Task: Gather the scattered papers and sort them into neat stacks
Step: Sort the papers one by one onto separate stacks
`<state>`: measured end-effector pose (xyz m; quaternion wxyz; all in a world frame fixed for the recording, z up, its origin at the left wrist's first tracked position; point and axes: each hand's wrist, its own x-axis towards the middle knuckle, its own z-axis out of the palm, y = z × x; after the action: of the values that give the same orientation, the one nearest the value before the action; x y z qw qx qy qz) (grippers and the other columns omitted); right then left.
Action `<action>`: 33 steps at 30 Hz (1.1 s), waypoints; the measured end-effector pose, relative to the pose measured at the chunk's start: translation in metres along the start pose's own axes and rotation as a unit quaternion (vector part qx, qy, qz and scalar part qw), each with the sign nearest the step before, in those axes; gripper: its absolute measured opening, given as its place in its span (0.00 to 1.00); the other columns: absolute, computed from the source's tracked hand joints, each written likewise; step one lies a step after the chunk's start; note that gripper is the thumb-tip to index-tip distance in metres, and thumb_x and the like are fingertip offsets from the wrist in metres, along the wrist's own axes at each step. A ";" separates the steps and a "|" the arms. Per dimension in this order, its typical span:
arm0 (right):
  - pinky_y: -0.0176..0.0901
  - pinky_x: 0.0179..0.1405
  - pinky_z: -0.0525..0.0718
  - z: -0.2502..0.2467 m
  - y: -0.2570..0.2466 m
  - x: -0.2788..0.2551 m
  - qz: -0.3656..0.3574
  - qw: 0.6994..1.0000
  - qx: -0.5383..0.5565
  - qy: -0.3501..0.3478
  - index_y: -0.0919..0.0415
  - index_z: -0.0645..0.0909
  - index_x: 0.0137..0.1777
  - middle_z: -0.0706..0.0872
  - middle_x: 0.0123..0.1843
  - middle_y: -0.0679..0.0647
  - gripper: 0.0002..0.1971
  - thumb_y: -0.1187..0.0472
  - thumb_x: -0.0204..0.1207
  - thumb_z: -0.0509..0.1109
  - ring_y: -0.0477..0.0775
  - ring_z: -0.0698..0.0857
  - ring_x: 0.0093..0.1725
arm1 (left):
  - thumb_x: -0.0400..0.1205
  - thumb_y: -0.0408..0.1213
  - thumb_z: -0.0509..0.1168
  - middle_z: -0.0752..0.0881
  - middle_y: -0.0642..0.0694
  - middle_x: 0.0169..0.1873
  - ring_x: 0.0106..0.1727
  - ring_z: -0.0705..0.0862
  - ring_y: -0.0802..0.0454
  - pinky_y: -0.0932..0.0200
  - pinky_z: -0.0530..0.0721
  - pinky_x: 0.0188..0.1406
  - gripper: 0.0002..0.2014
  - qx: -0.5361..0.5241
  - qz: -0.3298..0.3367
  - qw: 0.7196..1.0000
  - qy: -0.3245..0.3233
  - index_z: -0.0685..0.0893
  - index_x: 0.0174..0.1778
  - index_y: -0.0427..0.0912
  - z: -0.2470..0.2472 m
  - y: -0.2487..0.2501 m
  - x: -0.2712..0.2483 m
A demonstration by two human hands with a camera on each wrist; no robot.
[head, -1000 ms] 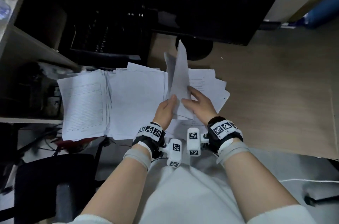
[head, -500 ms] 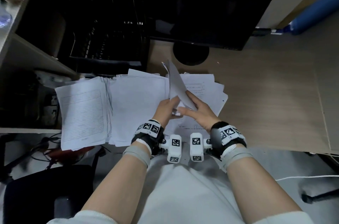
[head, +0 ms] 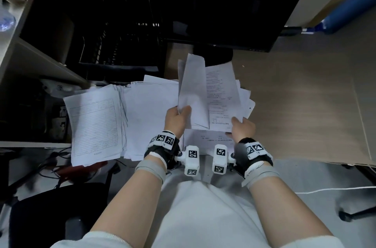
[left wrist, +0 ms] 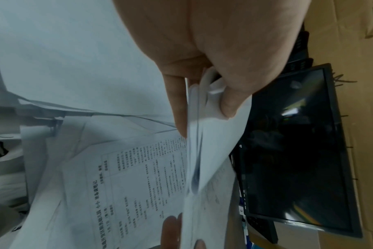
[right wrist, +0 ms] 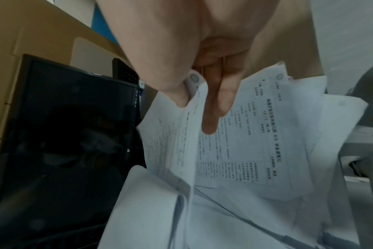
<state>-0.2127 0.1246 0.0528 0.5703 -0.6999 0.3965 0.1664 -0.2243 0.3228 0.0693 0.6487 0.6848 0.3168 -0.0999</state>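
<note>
White printed papers cover the near left of the desk. My left hand pinches the bottom corner of a small raised bundle of sheets, blank side toward me; the left wrist view shows thumb and fingers clamped on that bundle. My right hand pinches the lower corner of a printed sheet lifted beside it, thumb on top. Under both lies a loose pile of printed papers. Two flatter stacks lie to the left: a lined form stack and a blank-topped stack.
A black monitor stands right behind the raised papers, its round base partly hidden. Black wire trays sit at the back left beside a shelf unit. Bare wooden desk extends to the right. A black chair is lower left.
The raised papers have split: my right hand now lifts a printed sheet away to the right, while my left hand keeps the bundle upright. Both hands sit slightly further apart.
</note>
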 end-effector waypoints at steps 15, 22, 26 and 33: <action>0.55 0.81 0.65 0.004 0.016 -0.005 -0.109 0.987 -0.117 -0.026 0.50 0.59 0.85 0.63 0.85 0.49 0.43 0.57 0.73 0.77 0.52 0.62 0.83 | 0.72 0.49 0.75 0.93 0.40 0.41 0.46 0.91 0.40 0.40 0.90 0.50 0.14 0.146 0.016 0.989 0.030 0.90 0.41 0.41 0.007 -0.021 -0.001; 0.47 0.83 0.63 0.008 -0.023 -0.022 -0.194 0.920 -0.125 -0.316 0.44 0.55 0.87 0.61 0.85 0.40 0.50 0.59 0.70 0.81 0.42 0.62 0.83 | 0.77 0.41 0.78 0.92 0.46 0.33 0.38 0.92 0.43 0.46 0.92 0.42 0.07 0.085 0.007 0.996 -0.022 0.91 0.38 0.43 0.028 -0.001 -0.005; 0.44 0.83 0.63 0.005 -0.025 -0.025 -0.199 0.910 -0.131 -0.338 0.48 0.55 0.87 0.63 0.85 0.42 0.51 0.55 0.69 0.83 0.40 0.65 0.81 | 0.90 0.54 0.59 0.90 0.52 0.29 0.35 0.90 0.51 0.60 0.85 0.32 0.23 -0.017 -0.035 0.998 -0.052 0.89 0.43 0.41 0.033 0.017 -0.013; 0.21 0.63 0.72 0.009 -0.032 -0.033 -0.181 0.915 -0.070 -0.355 0.45 0.61 0.85 0.68 0.81 0.38 0.36 0.47 0.79 0.72 0.31 0.71 0.73 | 0.87 0.58 0.62 0.93 0.50 0.39 0.44 0.89 0.51 0.57 0.87 0.44 0.23 -0.017 -0.030 0.995 -0.095 0.93 0.49 0.41 0.026 0.024 -0.015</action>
<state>-0.2078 0.1461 0.0946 0.6436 -0.6925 0.0224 0.3252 -0.2155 0.2940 0.0936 0.6843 0.6509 0.2760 -0.1782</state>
